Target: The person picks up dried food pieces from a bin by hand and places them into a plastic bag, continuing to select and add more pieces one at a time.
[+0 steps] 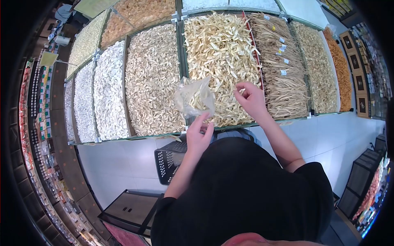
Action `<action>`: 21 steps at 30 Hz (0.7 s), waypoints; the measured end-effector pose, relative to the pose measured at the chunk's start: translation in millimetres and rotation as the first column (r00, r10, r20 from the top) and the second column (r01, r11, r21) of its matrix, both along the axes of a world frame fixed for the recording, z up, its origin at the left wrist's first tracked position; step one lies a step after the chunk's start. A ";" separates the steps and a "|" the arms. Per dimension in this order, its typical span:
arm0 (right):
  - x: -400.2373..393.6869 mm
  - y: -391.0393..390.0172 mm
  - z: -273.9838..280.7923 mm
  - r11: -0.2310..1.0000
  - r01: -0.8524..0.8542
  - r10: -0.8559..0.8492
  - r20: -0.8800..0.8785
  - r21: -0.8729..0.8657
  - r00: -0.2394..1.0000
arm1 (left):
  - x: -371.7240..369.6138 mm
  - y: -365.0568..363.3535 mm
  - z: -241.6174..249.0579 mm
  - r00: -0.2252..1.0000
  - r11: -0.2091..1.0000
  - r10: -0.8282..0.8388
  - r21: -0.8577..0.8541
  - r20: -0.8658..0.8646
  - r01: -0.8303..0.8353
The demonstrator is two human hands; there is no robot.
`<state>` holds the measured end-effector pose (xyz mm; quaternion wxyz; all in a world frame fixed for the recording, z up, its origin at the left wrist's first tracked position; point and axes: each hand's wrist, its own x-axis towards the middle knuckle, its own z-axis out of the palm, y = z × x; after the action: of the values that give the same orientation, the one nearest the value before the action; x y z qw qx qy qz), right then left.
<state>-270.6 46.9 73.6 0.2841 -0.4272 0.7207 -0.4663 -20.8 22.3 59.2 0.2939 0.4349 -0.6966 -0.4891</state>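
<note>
Over near-left edge of green-walled bin [183, 57] of pale-yellow dried strips [221, 45]: clear plastic bag [184, 99], some strips inside. Left hand [199, 137] touches bag's near edge, grip unclear; right hand [251, 100] apart, curled, hold unclear. Best: bag mouth wide, small pinches.

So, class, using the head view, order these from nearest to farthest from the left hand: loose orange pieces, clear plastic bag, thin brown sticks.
1. Clear plastic bag, at the left hand.
2. Thin brown sticks, right of the bag.
3. Loose orange pieces, far right.
</note>
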 end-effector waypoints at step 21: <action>73.7 -125.3 1.8 0.779 -0.498 0.617 -0.602 0.380 0.506 | 22.8 -15.0 4.3 0.998 0.976 0.034 -0.215 -0.045 -0.042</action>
<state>-196.9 -78.3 75.4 0.1573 -0.7556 0.6291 -0.0929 2.0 7.3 63.6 0.3629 0.4036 -0.7310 -0.4136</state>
